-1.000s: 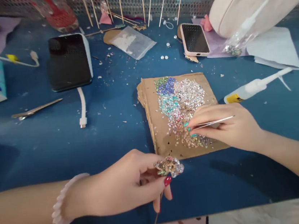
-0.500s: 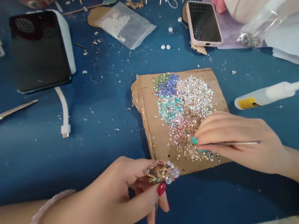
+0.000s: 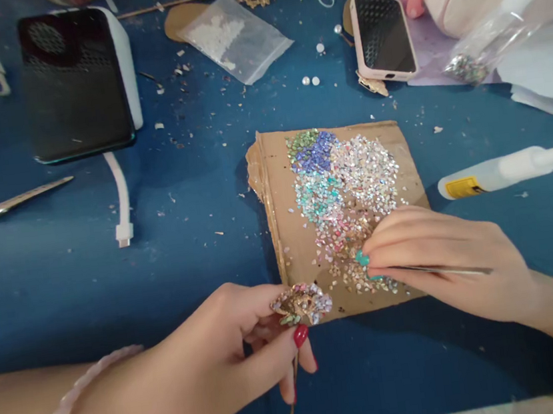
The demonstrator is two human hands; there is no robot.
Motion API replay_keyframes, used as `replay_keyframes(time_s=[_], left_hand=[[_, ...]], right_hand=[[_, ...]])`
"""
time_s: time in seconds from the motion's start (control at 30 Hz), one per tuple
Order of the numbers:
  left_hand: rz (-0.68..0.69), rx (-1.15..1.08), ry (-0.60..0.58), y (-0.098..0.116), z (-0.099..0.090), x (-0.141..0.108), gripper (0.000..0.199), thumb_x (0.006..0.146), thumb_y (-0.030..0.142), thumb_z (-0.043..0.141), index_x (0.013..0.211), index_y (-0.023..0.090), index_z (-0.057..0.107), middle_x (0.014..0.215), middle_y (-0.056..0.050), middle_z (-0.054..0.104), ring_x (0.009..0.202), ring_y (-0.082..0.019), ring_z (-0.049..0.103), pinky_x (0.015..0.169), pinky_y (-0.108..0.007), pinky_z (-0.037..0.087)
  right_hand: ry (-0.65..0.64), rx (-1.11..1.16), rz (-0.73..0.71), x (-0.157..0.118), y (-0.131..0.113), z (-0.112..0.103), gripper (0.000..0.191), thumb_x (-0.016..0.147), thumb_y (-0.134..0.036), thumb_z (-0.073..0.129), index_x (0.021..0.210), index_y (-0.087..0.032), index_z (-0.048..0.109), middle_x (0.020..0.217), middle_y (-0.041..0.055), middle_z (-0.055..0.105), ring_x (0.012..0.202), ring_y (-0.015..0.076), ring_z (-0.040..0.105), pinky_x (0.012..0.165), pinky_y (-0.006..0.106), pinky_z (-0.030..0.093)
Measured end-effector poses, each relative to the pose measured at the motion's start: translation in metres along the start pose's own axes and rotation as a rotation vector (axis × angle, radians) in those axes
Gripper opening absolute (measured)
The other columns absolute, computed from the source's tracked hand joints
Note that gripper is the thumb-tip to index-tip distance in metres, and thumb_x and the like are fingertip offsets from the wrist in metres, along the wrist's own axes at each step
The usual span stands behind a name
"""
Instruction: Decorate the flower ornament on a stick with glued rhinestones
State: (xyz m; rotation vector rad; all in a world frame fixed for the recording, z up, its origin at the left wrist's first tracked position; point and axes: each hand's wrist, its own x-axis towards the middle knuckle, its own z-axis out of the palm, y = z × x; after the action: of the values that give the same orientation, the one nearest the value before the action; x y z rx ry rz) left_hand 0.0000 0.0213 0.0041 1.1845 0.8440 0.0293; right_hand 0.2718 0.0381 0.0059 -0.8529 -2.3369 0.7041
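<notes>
In my left hand (image 3: 226, 368), between thumb and fingers, is a gem-studded ornament (image 3: 303, 303) on a thin stick (image 3: 292, 410) that points down toward me. Its crust of small stones is pinkish, clear and green around a gold-brown middle. My right hand (image 3: 444, 260) pinches slim metal tweezers (image 3: 458, 270) over the near right part of a cardboard piece (image 3: 295, 252). Their tips are hidden behind the fingertips, among the loose rhinestones (image 3: 366, 172). The stones lie in green, blue, turquoise, clear, pink and champagne patches. Whether the tweezers grip a stone cannot be seen.
A glue bottle (image 3: 494, 173) lies right of the cardboard. Beyond it are a phone (image 3: 384, 36), a zip bag (image 3: 238, 40) and loose pearls (image 3: 310, 81). A black-topped power bank (image 3: 74, 84) with a white cable and a pointed metal tool (image 3: 14, 201) lie left.
The view has shifted slightly, so table objects sit a little higher and further right. My left hand has raised the ornament slightly and tilted it. The right hand stays at the stones, its tweezers tilted slightly.
</notes>
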Motion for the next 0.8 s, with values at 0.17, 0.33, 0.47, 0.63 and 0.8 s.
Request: replay_keyframes(time_s=[0.17,0.33,0.47,0.63,0.8], left_hand=[[-0.016,0.0,0.007,0.0026,0.0008,-0.0005,0.019,0.092,0.022,0.047,0.083,0.018,0.062,0.068,-0.002,0.07,0.059,-0.015,0.07,0.052,-0.018,0.046],[-0.015,0.007,-0.004,0.0035,0.0002,-0.0008,0.017,0.091,0.02,0.048,0.082,0.019,0.062,0.063,0.001,0.068,0.058,-0.014,0.069,0.051,-0.018,0.043],[-0.015,0.002,-0.006,0.0031,0.0004,-0.0011,0.016,0.089,0.018,0.049,0.081,0.019,0.063,0.062,0.002,0.067,0.058,-0.013,0.068,0.051,-0.018,0.042],[-0.022,-0.004,0.009,0.0023,0.0011,-0.0015,0.017,0.09,0.021,0.048,0.082,0.019,0.062,0.064,0.001,0.069,0.058,-0.013,0.068,0.05,-0.018,0.043],[-0.05,0.022,0.002,0.0049,0.0004,-0.0009,0.016,0.09,0.022,0.049,0.082,0.019,0.062,0.061,0.001,0.068,0.057,-0.013,0.067,0.051,-0.018,0.041]], right_hand=[[0.005,-0.005,-0.015,0.0024,-0.0028,-0.0008,0.004,0.088,-0.012,0.065,0.092,-0.014,0.066,0.085,0.0058,0.073,0.083,0.0139,0.068,0.078,0.032,0.056],[-0.002,0.001,-0.02,0.0004,-0.0012,-0.0021,0.005,0.088,-0.01,0.064,0.092,-0.013,0.066,0.085,0.0061,0.073,0.083,0.014,0.068,0.077,0.032,0.056],[-0.001,-0.009,-0.02,-0.0016,0.0002,-0.0035,0.006,0.09,-0.011,0.062,0.092,-0.015,0.067,0.085,0.0056,0.073,0.083,0.0143,0.069,0.078,0.032,0.056],[-0.014,-0.015,-0.015,-0.0013,-0.0024,-0.0031,0.007,0.09,-0.011,0.062,0.093,-0.016,0.067,0.085,0.0056,0.073,0.084,0.0148,0.069,0.079,0.032,0.056],[-0.023,-0.014,-0.012,-0.0019,-0.0034,-0.0017,0.008,0.089,-0.01,0.062,0.093,-0.015,0.067,0.086,0.006,0.073,0.084,0.0148,0.069,0.079,0.031,0.056]])
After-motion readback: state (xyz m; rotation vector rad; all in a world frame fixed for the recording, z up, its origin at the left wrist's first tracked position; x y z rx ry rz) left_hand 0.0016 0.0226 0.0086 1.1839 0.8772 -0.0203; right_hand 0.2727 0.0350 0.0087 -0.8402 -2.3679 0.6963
